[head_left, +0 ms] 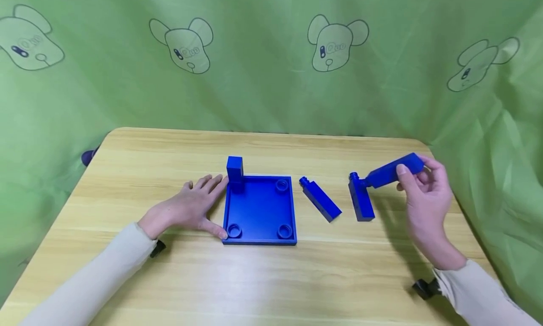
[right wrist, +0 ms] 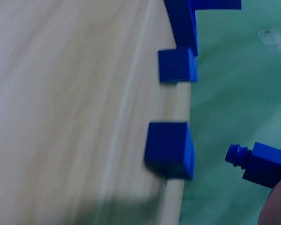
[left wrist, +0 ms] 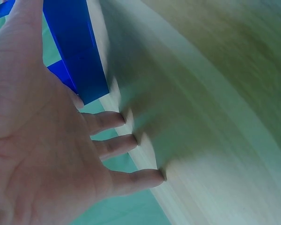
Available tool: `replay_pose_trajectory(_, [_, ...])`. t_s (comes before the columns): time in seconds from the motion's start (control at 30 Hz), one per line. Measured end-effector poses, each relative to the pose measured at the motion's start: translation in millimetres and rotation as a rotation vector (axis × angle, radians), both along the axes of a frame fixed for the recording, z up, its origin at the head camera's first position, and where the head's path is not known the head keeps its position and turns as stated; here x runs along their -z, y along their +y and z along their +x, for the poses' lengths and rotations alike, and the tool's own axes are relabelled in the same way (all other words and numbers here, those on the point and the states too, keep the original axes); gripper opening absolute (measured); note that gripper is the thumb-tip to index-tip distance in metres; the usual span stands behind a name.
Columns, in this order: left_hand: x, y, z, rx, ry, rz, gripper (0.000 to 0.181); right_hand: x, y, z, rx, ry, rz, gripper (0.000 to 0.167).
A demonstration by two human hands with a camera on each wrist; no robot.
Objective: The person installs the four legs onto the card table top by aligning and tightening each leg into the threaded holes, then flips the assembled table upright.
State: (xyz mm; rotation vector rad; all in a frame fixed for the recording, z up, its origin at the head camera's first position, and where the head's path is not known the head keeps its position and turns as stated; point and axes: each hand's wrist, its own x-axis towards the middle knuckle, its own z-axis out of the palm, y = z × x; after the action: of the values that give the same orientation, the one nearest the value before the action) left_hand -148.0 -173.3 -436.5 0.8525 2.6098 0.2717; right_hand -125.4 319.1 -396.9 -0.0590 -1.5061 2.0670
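Head view: hands (head_left: 193,204) (head_left: 427,205) well apart

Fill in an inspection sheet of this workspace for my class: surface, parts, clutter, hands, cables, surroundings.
Surface: pale wooden table.
Parts: blue tray with three open sockets, upright block at its far left corner; two loose blocks lie to its right.
Clutter: dark object, unclear, beyond the table's left edge.
Hands: left hand touches the tray's left side; right hand holds another block.
Cables: nothing seen.
Surroundings: printed green curtain.

Green animal-print cloth (head_left: 263,99), pale wood-grain table (head_left: 322,279)
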Motion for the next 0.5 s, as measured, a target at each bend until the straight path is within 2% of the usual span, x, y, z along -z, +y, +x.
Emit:
replay_pose_trajectory(0.2, [0.5, -0.5, 0.6, -0.003, 0.001, 0.005, 0.148, -3.1, -24.0, -7.8, -0.072, -0.015, 0.044, 0.028])
replay_pose_trajectory(0.5, [2.1, -1.0, -0.9, 0.004, 0.01, 0.004, 0.148, -5.3, -53.2, -15.1, -0.191, -0.05, 0.146, 0.027])
